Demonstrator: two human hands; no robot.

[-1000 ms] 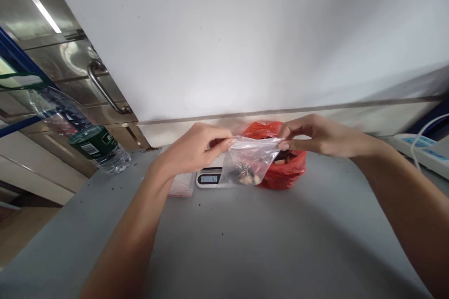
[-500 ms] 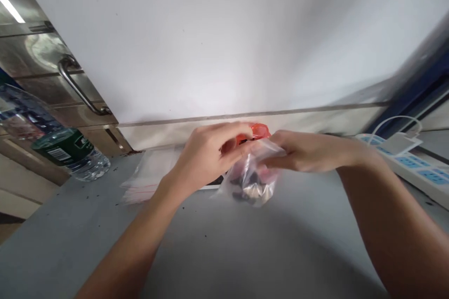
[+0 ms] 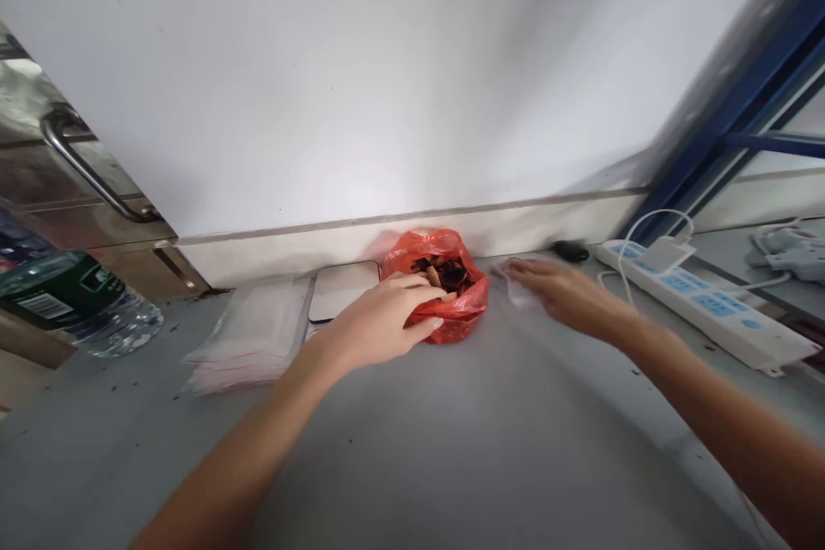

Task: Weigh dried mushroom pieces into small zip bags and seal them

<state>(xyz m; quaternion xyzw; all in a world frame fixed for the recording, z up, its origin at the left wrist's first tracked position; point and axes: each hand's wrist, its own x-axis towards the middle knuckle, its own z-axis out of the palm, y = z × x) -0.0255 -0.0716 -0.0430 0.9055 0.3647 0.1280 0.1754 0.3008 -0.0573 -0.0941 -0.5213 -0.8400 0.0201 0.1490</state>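
A red plastic bag stands at the wall with its mouth spread, full of dark and tan dried pieces. My left hand lies at its near left rim, fingers over the mouth and thumb apart outside. My right hand, blurred by motion, is to the right of the red bag. Its fingers are closed on a clear plastic bag, whose contents I cannot make out. Left of the red bag lies a flat pale-topped device, like a small scale, partly behind my left hand.
A stack of clear zip bags lies at left, beside a water bottle with a green label. On the right are a white power strip with a plugged-in cable and a small black object. A white wall rises behind.
My hands have moved apart. The clear bag with dark contents was between both hands; now my right hand is farther right with clear plastic, and my left is at the red bag. The view shifted right.
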